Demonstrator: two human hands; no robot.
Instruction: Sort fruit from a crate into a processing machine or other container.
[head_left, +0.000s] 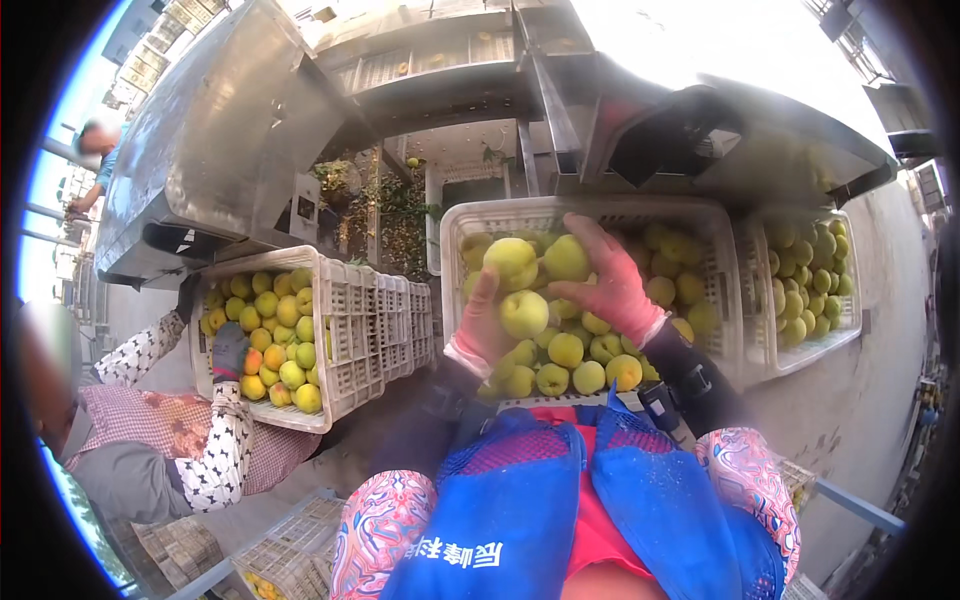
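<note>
A white plastic crate (450, 255) full of yellow-green peaches (566, 350) stands before me. My left hand (480, 322), in a pinkish glove, is over the crate's left part, at the lower left of a large yellow-green peach (511, 262); whether it grips that fruit I cannot tell. My right hand (611, 285), gloved alike, has its fingers spread around the right side of another peach (566, 259); a firm grip is not plain. One more peach (523, 314) lies between the two hands. Both hands are slightly blurred.
At left, a co-worker's gloved hand (230, 349) rests on peaches in a tilted white crate (322, 337). Another peach-filled crate (765, 352) stands at right. Metal chutes (225, 127) overhang the crates. Stacked crates (300, 536) and a blue rail (859, 506) are behind me. Another person is at far left.
</note>
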